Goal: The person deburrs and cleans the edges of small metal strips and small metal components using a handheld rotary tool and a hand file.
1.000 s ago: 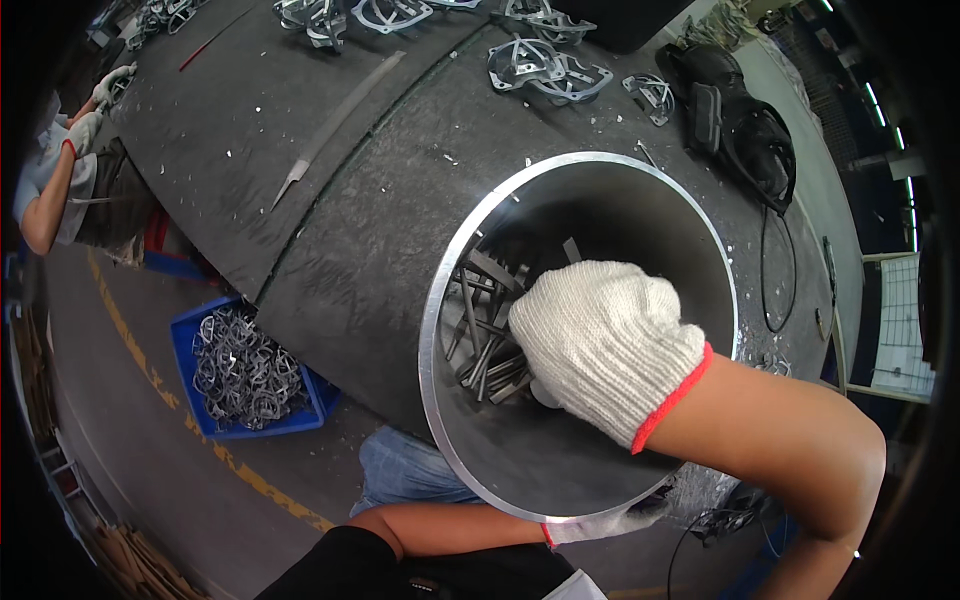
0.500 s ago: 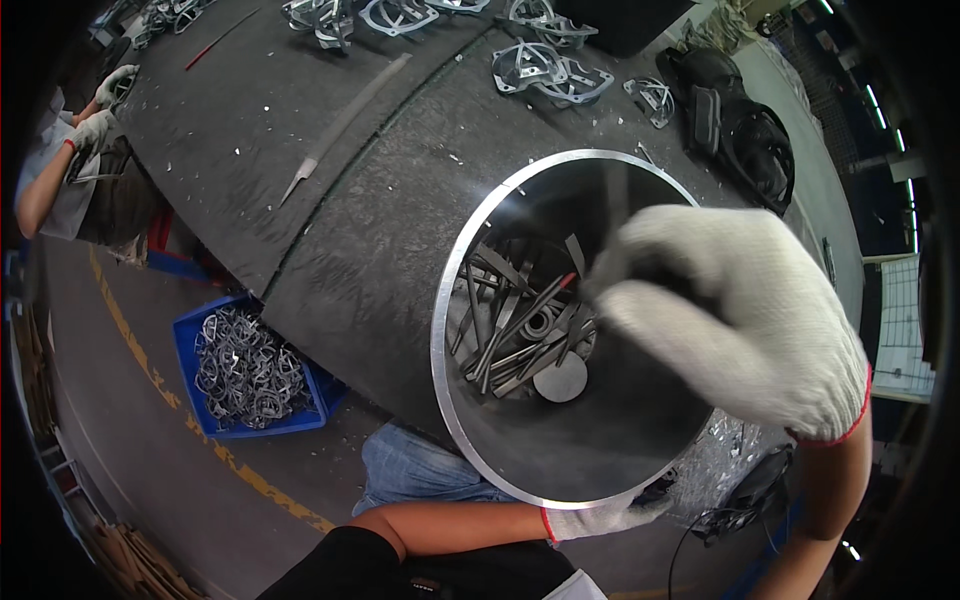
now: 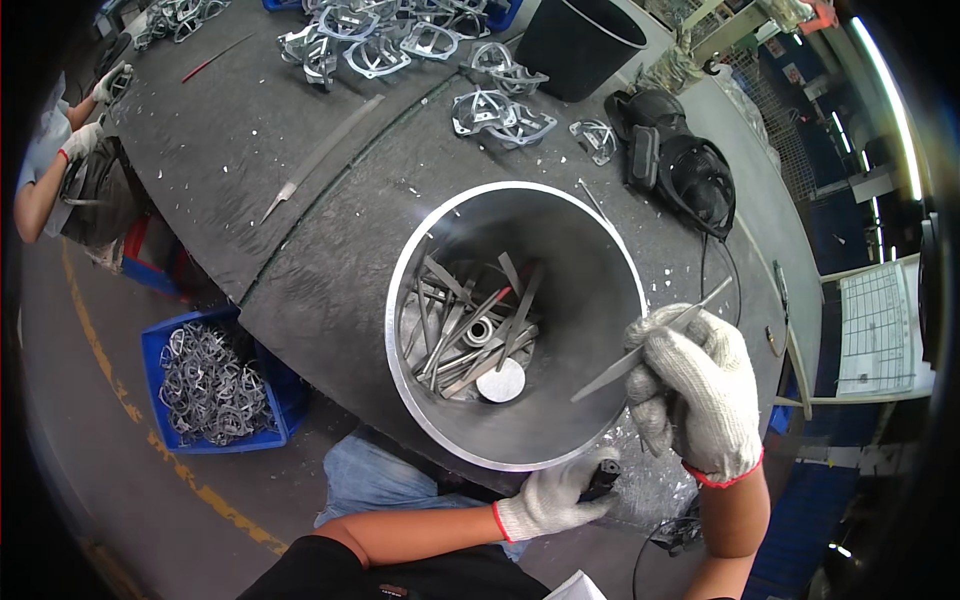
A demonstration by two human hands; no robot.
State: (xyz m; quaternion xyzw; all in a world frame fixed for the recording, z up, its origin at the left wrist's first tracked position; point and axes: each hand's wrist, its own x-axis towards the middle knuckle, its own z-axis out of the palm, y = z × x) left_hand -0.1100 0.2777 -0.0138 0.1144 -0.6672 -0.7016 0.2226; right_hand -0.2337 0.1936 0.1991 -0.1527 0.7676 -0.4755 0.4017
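Since right hand (image 3: 695, 395) came out of metal bucket (image 3: 590, 300), file (image 3: 605, 377) is out too, pinched in curled fingers; left hand (image 3: 552, 500) half-closed round small black object (image 3: 601, 480) by rim.

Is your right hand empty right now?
No, the right hand grips a thin, tapered metal tool between thumb and fingers.

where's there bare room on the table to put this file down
The widest open patch of tabletop lies between the dark groove and the metal cylinder. Another lies between the long file lying there and the thin red rod; both patches have small scraps. Metal frames crowd the far side, black headgear the right.
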